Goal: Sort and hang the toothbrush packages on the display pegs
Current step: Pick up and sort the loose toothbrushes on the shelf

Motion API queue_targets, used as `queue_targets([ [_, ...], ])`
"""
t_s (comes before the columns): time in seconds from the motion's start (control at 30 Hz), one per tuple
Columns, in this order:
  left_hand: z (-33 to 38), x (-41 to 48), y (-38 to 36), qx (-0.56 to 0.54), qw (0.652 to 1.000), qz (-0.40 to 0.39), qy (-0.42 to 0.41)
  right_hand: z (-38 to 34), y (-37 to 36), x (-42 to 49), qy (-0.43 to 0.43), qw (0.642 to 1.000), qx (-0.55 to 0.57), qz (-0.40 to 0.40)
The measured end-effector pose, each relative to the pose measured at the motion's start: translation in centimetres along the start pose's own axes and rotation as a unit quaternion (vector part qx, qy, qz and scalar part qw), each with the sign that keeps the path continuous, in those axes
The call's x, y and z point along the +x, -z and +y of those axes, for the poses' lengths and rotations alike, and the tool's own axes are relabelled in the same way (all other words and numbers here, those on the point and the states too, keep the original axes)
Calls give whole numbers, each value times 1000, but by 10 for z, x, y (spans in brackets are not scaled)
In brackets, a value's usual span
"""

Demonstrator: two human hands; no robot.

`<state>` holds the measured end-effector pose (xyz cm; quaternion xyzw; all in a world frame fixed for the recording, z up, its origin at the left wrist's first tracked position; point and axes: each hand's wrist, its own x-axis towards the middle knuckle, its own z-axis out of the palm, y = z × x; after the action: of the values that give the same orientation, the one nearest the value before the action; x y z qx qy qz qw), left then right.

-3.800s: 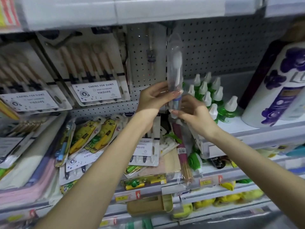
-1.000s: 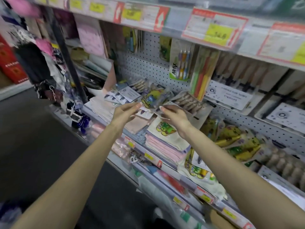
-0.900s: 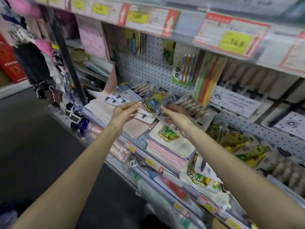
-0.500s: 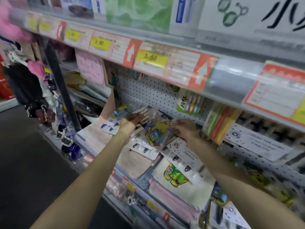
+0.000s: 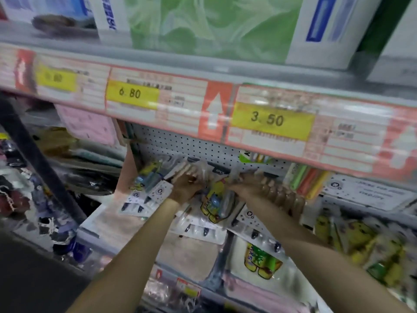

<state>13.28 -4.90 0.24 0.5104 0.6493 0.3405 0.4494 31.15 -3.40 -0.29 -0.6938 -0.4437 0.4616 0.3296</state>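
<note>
Nearest us, well below the white perforated pegboard [image 5: 180,145], a white pack with a yellow-green cartoon print [image 5: 261,260] lies flat, with white blister cards of dark-tipped brushes [image 5: 203,230] overlapping above it. Both bare forearms reach across them. Just under the pegboard, the right hand [image 5: 250,186] pinches the top of the yellow cartoon toothbrush package in clear plastic [image 5: 215,199], which hangs tilted in front of the cards. The left hand [image 5: 186,187] sits at the package's upper left corner with its fingers curled into clear wrapping. Motion blur keeps us from telling whether it grips anything, and we cannot make out a peg behind the hands. Right of the pegboard, a row of beige brush handles [image 5: 282,196] and a pack of orange and green brushes [image 5: 309,181] crowd the right wrist. Left of it stands a dark slanted post [image 5: 33,154]. Above the pegboard, the red-and-white label strip [image 5: 214,109], with yellow tags reading 6.80 and 3.50, covers the board's top. Higher still, a green-and-white pack [image 5: 203,26] is cut off by the frame.
</note>
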Motion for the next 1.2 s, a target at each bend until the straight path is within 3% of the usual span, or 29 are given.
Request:
queue_targets([
  [0.2, 0, 11, 1, 11, 999, -31, 23, 2, -13, 4, 2, 999, 45, 20],
  [0.37, -2, 15, 3, -21, 997, -59, 46, -2, -6, -16, 14, 999, 52, 4],
  [0.5, 0, 12, 12, -58, 995, -66, 56, -6, -11, -20, 26, 998, 41, 36],
  [0.73, 4, -4, 46, -191, 974, -126, 4, -6, -5, -51, 21, 965, 258, -35],
  [0.83, 6, -13, 50, -226, 963, -141, -25, -3, 0, -63, 46, 955, 284, -71],
  [1.2, 25, -49, 12, -164, 955, -239, -64, 25, 36, -115, 81, 972, 216, -48],
])
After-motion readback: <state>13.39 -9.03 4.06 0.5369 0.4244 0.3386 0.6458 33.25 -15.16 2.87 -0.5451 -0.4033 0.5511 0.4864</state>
